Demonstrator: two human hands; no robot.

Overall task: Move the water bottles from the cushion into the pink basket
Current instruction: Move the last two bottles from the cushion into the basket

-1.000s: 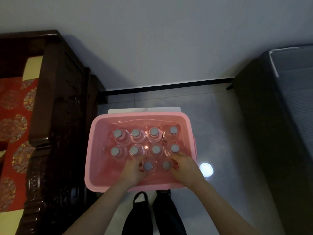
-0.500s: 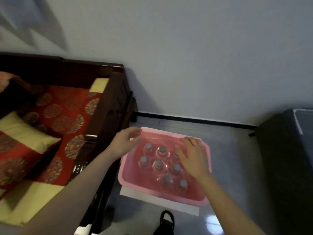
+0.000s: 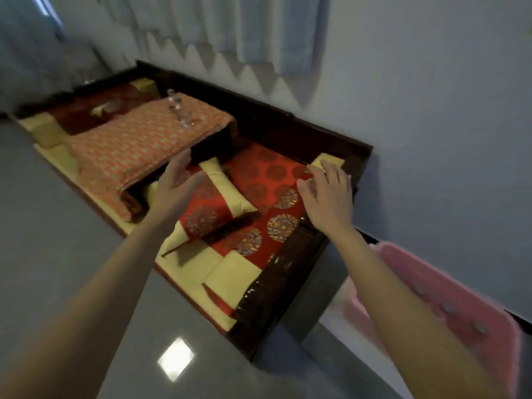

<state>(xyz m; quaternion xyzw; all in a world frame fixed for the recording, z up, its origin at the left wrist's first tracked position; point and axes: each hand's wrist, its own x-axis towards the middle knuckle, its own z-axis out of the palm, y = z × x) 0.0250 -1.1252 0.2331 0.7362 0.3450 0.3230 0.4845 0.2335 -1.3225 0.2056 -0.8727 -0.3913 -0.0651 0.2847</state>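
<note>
Clear water bottles [image 3: 180, 112] stand on an orange patterned cushion [image 3: 138, 139] at the far end of a dark wooden sofa. The pink basket [image 3: 449, 286] sits on the floor at the lower right, blurred, with several grey bottle caps showing inside; my right forearm crosses its left part. My left hand [image 3: 175, 182] hangs open over the red seat, near the cushion's front corner. My right hand [image 3: 326, 194] is open too, fingers spread above the sofa's right armrest. Neither hand holds anything.
The dark wooden sofa frame [image 3: 276, 280] has red and yellow seat pads and a red pillow [image 3: 213, 203] under my left hand. Grey tiled floor [image 3: 57, 240] lies to the left. A pale wall with curtain shadows runs behind.
Both hands left the bottles in the pink basket and swung left over the sofa. The view turned left, so the basket slid to the lower right and the cushion came into sight.
</note>
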